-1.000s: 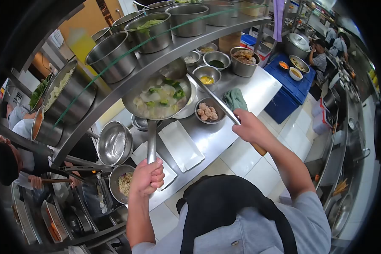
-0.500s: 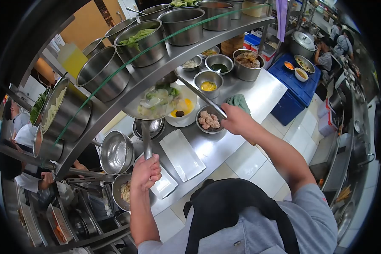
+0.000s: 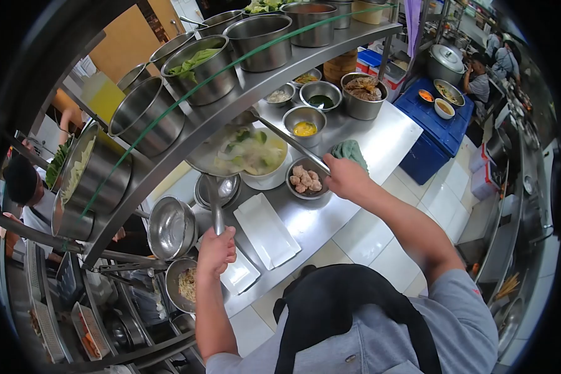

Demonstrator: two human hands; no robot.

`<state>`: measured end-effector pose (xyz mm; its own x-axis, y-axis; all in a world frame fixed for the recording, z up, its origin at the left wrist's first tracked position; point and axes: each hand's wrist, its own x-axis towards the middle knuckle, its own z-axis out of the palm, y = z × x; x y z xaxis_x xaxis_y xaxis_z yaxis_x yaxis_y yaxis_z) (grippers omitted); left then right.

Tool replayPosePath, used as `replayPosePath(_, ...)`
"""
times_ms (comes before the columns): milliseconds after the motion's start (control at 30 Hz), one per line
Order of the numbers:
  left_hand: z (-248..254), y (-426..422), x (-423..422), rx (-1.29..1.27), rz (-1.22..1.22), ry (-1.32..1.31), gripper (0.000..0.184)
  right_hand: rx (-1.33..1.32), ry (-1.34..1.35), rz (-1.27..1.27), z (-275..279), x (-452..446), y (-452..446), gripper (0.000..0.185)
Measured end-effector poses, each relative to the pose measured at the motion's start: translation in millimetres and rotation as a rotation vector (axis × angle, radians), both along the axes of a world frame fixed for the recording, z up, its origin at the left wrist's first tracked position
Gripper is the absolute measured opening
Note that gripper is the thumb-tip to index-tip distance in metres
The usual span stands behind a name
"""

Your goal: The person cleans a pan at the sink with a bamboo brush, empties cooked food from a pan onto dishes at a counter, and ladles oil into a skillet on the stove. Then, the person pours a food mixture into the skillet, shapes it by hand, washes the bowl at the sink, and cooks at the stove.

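Observation:
My left hand [image 3: 217, 252] is closed round the handle of a metal pan [image 3: 215, 202], which is tilted over a white bowl [image 3: 273, 181]. Steaming leafy vegetables in pale broth [image 3: 262, 156] run across the pan's lip into this bowl. In my right hand [image 3: 348, 176] is the long handle of a ladle [image 3: 296, 144]; its head is up near the pan's far side, partly under the shelf. Below the right hand sits a metal bowl of pinkish meat pieces [image 3: 306, 181]. Two white rectangular plates, one of them [image 3: 268, 230] nearer the middle, lie by my left hand.
Overhead runs a metal shelf [image 3: 280, 68] with several steel pots. Bowls with a yellow liquid [image 3: 305, 128] and dark green contents [image 3: 321, 101] stand behind, near a green cloth [image 3: 349, 154]. A blue cooler [image 3: 430, 131] is at right. A co-worker [image 3: 28, 187] is at left.
Vegetables and broth have moved from the pan into the white bowl, covering the yellow and dark contents seen there before. At left, the co-worker's head has risen. Both my hands have barely shifted.

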<state>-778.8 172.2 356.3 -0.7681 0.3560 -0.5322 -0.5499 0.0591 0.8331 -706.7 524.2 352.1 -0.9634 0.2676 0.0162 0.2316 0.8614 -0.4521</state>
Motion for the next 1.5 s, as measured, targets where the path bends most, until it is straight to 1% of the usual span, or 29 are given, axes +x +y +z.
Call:
replayPosePath(67, -3, 1, 1, -0.085, 0.016, 0.043, 0.016, 0.029, 0.003, -0.013, -4, -3, 3, 0.030)
replayPosePath(133, -8, 1, -1, -0.109, -0.006, 0.069, 0.016, 0.056, 0.003, -0.026, -2, -2, 4, 0.029)
replayPosePath(200, -12, 2, -2, -0.131, -0.027, 0.096, 0.016, 0.152, -0.005, -0.031, 1, -1, 4, 0.024)
replayPosePath(267, -16, 5, -1, -0.233, -0.030, 0.221, 0.016, 0.186, 0.014, -0.015, -1, 5, 7, 0.023)
replayPosePath(433, -17, 12, -5, -0.348, -0.062, 0.376, 0.016, 0.303, 0.035, 0.021, 0, 21, 28, 0.019)
replayPosePath(533, -16, 13, -9, -0.431, -0.073, 0.472, 0.016, 0.278, -0.034, 0.044, 14, 35, 42, 0.018)
replayPosePath(567, -17, 13, -11, -0.489, -0.082, 0.527, 0.017, 0.357, -0.010, 0.098, 21, 43, 46, 0.017)
replayPosePath(600, -20, 12, -13, -0.491, -0.084, 0.530, 0.017, 0.436, 0.014, 0.152, 24, 49, 50, 0.017)
replayPosePath(633, -23, 11, -16, -0.510, -0.081, 0.546, 0.017, 0.435, 0.016, 0.150, 22, 52, 56, 0.017)
replayPosePath(700, -22, 11, -16, -0.530, -0.078, 0.565, 0.016, 0.286, -0.085, 0.019, 21, 61, 62, 0.018)
replayPosePath(733, -18, 12, -14, -0.446, -0.058, 0.479, 0.016, 0.238, -0.116, -0.025, 25, 66, 62, 0.019)
replayPosePath(767, -15, 14, -11, -0.362, -0.037, 0.394, 0.016, 0.275, -0.043, 0.013, 30, 79, 60, 0.020)
replayPosePath(800, -12, 16, -7, -0.362, -0.035, 0.398, 0.016, 0.313, 0.031, 0.052, 34, 89, 55, 0.021)
replayPosePath(833, -10, 19, -2, -0.318, 0.002, 0.354, 0.016, 0.312, 0.037, 0.054, 32, 95, 52, 0.021)
replayPosePath(900, -4, 21, 7, -0.278, 0.045, 0.317, 0.016, 0.203, -0.020, -0.070, 22, 104, 46, 0.024)
replayPosePath(933, -2, 19, 12, -0.149, 0.052, 0.232, 0.016, 0.085, 0.058, -0.042, 6, 108, 49, 0.031)
replayPosePath(967, 0, 17, 19, -0.017, 0.061, 0.146, 0.017, 0.085, 0.063, -0.032, -9, 114, 48, 0.031)
replayPosePath(1000, 4, 16, 28, -0.014, 0.074, 0.152, 0.017, -0.108, 0.119, -0.001, -14, 121, 43, 0.028)
replayPosePath(1033, 7, 14, 38, 0.045, 0.084, 0.084, 0.018, -0.299, 0.173, 0.032, -13, 126, 36, 0.025)
replayPosePath(1067, 11, 11, 49, 0.105, 0.091, 0.015, 0.019, -0.294, 0.178, 0.044, -8, 134, 31, 0.025)
replayPosePath(1133, 18, -2, 69, 0.163, 0.056, -0.042, 0.019, -0.906, -0.137, -0.099, 19, 160, 6, 0.028)
replayPosePath(1167, 22, -11, 81, 0.211, 0.006, -0.111, 0.020, -0.920, -0.141, -0.117, 16, 176, -4, 0.028)
replayPosePath(1233, 27, -31, 97, 0.190, -0.066, -0.136, 0.019, -1.180, -0.060, -0.156, 9, 213, -22, 0.023)
replayPosePath(1267, 26, -43, 101, 0.200, -0.141, -0.183, 0.019, -1.182, -0.033, -0.202, 9, 231, -33, 0.023)
replayPosePath(1333, 25, -60, 110, 0.189, -0.290, -0.236, 0.016, -1.319, -0.078, -0.235, 7, 278, -59, 0.022)
replayPosePath(1367, 26, -67, 114, 0.166, -0.373, -0.240, 0.015, -1.329, -0.008, -0.342, 5, 298, -75, 0.022)
replayPosePath(1433, 18, -76, 118, 0.090, -0.477, -0.274, 0.012, -1.216, -0.041, -0.342, -2, 343, -113, 0.019)
replayPosePath(1467, 18, -76, 118, 0.072, -0.560, -0.318, 0.013, -1.243, 0.001, -0.365, -7, 365, -137, 0.019)
replayPosePath(1500, 3, -85, 107, -0.004, -0.657, -0.264, 0.010, -1.266, 0.047, -0.393, -14, 386, -162, 0.018)
